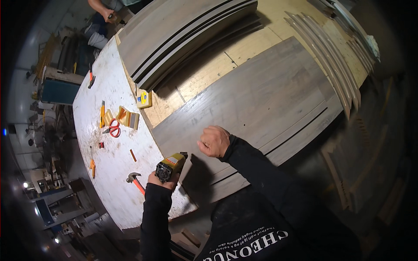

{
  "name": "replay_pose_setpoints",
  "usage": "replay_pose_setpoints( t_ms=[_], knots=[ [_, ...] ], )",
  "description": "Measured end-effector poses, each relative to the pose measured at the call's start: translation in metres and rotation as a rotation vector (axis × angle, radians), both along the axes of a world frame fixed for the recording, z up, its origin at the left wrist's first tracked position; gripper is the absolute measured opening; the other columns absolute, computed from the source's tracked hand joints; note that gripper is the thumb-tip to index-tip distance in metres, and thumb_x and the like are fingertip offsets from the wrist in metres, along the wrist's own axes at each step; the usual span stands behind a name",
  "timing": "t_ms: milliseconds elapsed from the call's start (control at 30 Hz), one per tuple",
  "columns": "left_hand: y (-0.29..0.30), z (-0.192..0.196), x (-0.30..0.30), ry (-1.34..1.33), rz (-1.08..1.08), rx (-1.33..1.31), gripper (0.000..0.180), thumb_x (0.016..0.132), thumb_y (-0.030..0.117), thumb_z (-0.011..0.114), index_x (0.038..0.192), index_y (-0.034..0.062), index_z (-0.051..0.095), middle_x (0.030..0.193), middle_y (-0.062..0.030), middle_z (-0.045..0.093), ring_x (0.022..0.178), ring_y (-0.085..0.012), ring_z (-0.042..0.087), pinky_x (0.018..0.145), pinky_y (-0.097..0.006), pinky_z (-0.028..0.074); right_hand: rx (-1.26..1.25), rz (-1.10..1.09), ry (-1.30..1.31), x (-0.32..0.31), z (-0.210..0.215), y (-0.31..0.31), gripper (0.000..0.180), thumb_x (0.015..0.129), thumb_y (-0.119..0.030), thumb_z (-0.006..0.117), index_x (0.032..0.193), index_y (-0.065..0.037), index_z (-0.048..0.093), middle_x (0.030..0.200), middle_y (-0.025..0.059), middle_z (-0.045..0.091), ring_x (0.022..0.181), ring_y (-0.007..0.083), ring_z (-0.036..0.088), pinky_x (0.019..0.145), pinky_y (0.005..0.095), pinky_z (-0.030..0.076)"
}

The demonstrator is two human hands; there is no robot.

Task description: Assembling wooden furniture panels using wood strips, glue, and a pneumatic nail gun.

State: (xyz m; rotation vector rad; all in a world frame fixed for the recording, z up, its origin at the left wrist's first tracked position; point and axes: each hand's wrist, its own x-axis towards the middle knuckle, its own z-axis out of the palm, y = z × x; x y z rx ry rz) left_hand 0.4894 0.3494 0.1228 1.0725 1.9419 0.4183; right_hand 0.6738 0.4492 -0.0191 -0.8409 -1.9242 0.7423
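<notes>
My left hand (164, 180) is wrapped round a yellow and black nail gun (175, 161), held above the corner where the white work surface meets a grey wood-grain panel (261, 102). The gun's black end cap faces up and its far end points right. My right hand (214, 141) is closed in a fist over the panel's near left part; its curled fingers hide whatever may be inside. Long dark slots run along the panel's near edge. A claw hammer (136, 182) with a red-orange handle lies just left of the nail gun.
On the white surface (109, 152) lie red scissors (114, 128), an orange cutter knife (102, 114), an orange-handled screwdriver (92, 167) and another hammer (91, 77). Stacked panels (187, 30) stand beyond; thin strips (324, 56) lie at right. Another person's hand (106, 14) shows far left.
</notes>
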Motion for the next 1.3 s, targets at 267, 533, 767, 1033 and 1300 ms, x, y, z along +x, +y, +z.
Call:
replay_pose_setpoints(
  t_ms=[267, 533, 767, 1033, 1300],
  knots=[
    [-0.007, -0.024, -0.010, 0.039, -0.054, -0.014, 0.031, 0.069, 0.020, 0.067, 0.092, -0.0005, 0.061, 0.077, -0.0097, 0.064, 0.069, -0.0165, 0.062, 0.063, -0.028, 0.048, 0.015, -0.021, 0.014, -0.002, 0.000, 0.001, 0.023, 0.063, -0.013, 0.060, 0.047, -0.008, 0.044, 0.055, 0.0085, 0.045, 0.055, 0.0271, 0.048, 0.053, 0.0366, 0.041],
    [-0.010, -0.027, -0.016, 0.195, -0.163, -0.053, 0.032, 0.068, 0.021, 0.068, 0.091, -0.0004, 0.061, 0.078, -0.0109, 0.064, 0.070, -0.0203, 0.063, 0.064, -0.030, 0.048, 0.016, -0.013, 0.017, -0.004, 0.001, 0.000, 0.023, 0.063, -0.014, 0.061, 0.048, -0.008, 0.044, 0.055, 0.0086, 0.045, 0.055, 0.0273, 0.049, 0.052, 0.0370, 0.041],
    [0.010, -0.004, -0.007, 0.060, -0.061, -0.004, 0.034, 0.069, 0.018, 0.067, 0.097, 0.0001, 0.060, 0.081, -0.0098, 0.064, 0.073, -0.0180, 0.062, 0.068, -0.029, 0.047, 0.017, -0.007, 0.000, -0.002, 0.002, 0.000, 0.023, 0.063, -0.014, 0.061, 0.048, -0.008, 0.044, 0.055, 0.0090, 0.046, 0.055, 0.0275, 0.049, 0.052, 0.0374, 0.041],
    [0.051, -0.028, -0.047, 0.108, -0.021, -0.107, 0.040, 0.068, 0.008, 0.066, 0.106, 0.0033, 0.054, 0.085, -0.0058, 0.063, 0.070, -0.0175, 0.061, 0.063, -0.029, 0.050, 0.004, -0.008, -0.001, -0.002, 0.004, -0.001, 0.021, 0.062, -0.013, 0.061, 0.048, -0.009, 0.045, 0.055, 0.0083, 0.045, 0.056, 0.0266, 0.049, 0.053, 0.0366, 0.041],
    [0.065, -0.033, -0.042, 0.106, 0.082, -0.173, 0.022, 0.068, 0.019, 0.068, 0.082, 0.0029, 0.061, 0.054, -0.0041, 0.056, 0.043, -0.0131, 0.052, 0.042, -0.027, 0.042, 0.010, -0.020, 0.005, -0.001, 0.002, 0.000, 0.021, 0.061, -0.014, 0.061, 0.048, -0.009, 0.045, 0.056, 0.0076, 0.045, 0.056, 0.0262, 0.049, 0.052, 0.0367, 0.041]
  ],
)
